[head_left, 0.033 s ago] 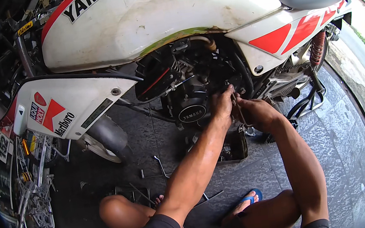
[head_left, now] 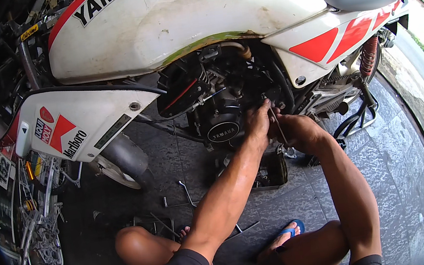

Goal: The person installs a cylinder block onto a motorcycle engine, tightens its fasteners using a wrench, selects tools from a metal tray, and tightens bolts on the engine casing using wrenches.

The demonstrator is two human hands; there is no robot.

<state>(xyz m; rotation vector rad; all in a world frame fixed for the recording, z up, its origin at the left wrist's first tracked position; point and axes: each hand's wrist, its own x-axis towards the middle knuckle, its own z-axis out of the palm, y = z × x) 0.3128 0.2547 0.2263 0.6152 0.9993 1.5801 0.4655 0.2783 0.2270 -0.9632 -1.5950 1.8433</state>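
Observation:
Both my hands work at the lower right of the black engine point(head_left: 222, 130) of a white and red motorcycle point(head_left: 167, 24). My left hand point(head_left: 258, 124) is closed beside the round engine cover, its thumb and fingertips raised against the engine; what they pinch is hidden. Close to its right, my right hand point(head_left: 302, 132) curls its fingers round a thin metal rod-like tool point(head_left: 281, 130). The rod slants down between the two hands, and its upper end lies by my left fingertips. Its exact kind does not show.
Below the engine sits a dark open tray point(head_left: 279, 174) with small parts in it. A wrench point(head_left: 186, 193) and other tools lie on the grey tiled floor point(head_left: 385, 164). Metal parts point(head_left: 40, 238) pile up at the left. The rear stand point(head_left: 361, 117) is at the right.
The rod between my hands has turned slightly and now looks straighter. My right fingers have shifted a little around it; my left hand stays nearly in place.

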